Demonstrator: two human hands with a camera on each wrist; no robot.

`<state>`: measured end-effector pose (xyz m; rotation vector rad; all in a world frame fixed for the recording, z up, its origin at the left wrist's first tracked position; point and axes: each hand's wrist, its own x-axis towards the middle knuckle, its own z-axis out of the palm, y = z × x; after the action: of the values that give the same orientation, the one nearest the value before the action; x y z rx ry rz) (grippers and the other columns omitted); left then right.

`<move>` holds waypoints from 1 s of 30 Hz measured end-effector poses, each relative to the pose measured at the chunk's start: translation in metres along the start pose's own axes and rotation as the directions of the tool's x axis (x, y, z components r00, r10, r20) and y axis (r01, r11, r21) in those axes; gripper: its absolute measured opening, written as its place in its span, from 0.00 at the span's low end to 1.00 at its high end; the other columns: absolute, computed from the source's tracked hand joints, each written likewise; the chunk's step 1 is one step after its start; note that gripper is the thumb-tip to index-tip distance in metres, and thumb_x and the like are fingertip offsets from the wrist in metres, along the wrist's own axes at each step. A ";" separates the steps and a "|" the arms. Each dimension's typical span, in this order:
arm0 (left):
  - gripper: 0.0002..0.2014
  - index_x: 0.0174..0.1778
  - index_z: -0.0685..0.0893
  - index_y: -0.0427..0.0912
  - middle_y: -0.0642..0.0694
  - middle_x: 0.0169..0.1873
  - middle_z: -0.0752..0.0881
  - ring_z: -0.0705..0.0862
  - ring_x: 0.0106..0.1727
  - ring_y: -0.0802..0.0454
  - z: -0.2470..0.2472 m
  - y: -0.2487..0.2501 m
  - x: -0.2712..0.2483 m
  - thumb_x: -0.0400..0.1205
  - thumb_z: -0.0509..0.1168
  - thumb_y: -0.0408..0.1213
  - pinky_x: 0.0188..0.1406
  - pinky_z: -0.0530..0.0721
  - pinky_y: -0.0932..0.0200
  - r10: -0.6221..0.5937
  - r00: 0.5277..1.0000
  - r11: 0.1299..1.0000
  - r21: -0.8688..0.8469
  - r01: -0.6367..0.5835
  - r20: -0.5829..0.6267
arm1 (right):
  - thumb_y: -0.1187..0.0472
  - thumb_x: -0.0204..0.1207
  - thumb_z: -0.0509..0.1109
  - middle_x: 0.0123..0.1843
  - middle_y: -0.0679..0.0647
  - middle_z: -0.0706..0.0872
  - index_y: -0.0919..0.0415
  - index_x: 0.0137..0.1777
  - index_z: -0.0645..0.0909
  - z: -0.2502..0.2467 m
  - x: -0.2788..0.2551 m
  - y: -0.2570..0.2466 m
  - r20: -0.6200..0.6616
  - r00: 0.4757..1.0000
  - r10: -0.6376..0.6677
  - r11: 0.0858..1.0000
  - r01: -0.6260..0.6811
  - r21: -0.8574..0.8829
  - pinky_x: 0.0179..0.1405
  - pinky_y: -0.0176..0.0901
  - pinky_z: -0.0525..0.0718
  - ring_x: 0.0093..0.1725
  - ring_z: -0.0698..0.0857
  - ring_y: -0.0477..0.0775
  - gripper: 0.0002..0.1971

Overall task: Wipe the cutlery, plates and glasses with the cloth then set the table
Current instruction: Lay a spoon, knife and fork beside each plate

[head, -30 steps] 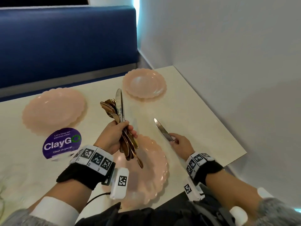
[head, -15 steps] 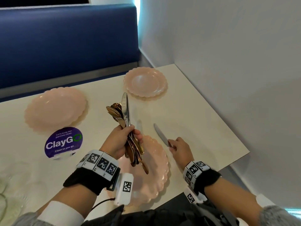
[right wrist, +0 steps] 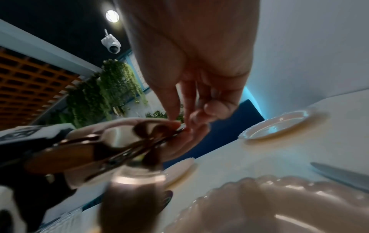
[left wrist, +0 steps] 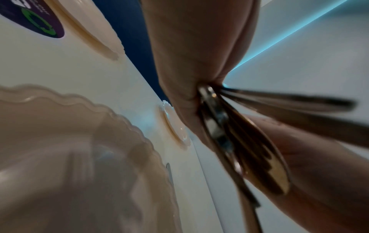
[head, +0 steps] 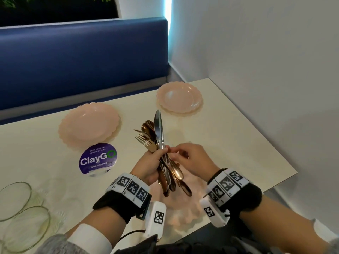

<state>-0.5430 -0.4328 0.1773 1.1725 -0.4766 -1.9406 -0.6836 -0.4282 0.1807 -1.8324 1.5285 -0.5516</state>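
My left hand [head: 156, 160] grips a bundle of cutlery [head: 153, 133] upright above the near pink plate [head: 181, 208]: gold spoons and forks and one silver knife. From below, the handles [left wrist: 229, 141] fan out of the fist. My right hand [head: 185, 156] has come against the bundle, and its thumb and fingertips [right wrist: 179, 124] pinch one piece at the neck; which piece I cannot tell. A second silver knife [right wrist: 339, 175] lies flat on the table to the right of the near plate, hidden by my right hand in the head view. No cloth is in view.
Two more pink scalloped plates stand at the far right [head: 179, 98] and far left [head: 89, 123]. A purple ClayGo sticker [head: 98, 158] is on the table. Clear glasses [head: 23, 208] stand at the near left. A blue bench [head: 82, 57] lies beyond, a wall to the right.
My right hand laid the knife on the table right of the near plate, let it go and moved left to the bundle. My left hand kept its grip.
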 end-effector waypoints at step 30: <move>0.06 0.45 0.75 0.39 0.48 0.19 0.78 0.75 0.16 0.57 -0.035 0.012 0.008 0.86 0.54 0.32 0.18 0.82 0.61 0.037 0.995 0.998 0.060 -0.032 -0.091 | 0.69 0.79 0.64 0.54 0.64 0.86 0.64 0.60 0.84 -0.023 -0.043 0.157 -0.288 0.798 0.530 0.821 -0.568 -0.062 0.49 0.40 0.74 0.47 0.80 0.57 0.13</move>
<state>-0.5095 -0.4433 0.1630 1.2768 -0.5047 -1.8452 -0.8168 -0.4045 0.0866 -1.3361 2.2241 -0.4094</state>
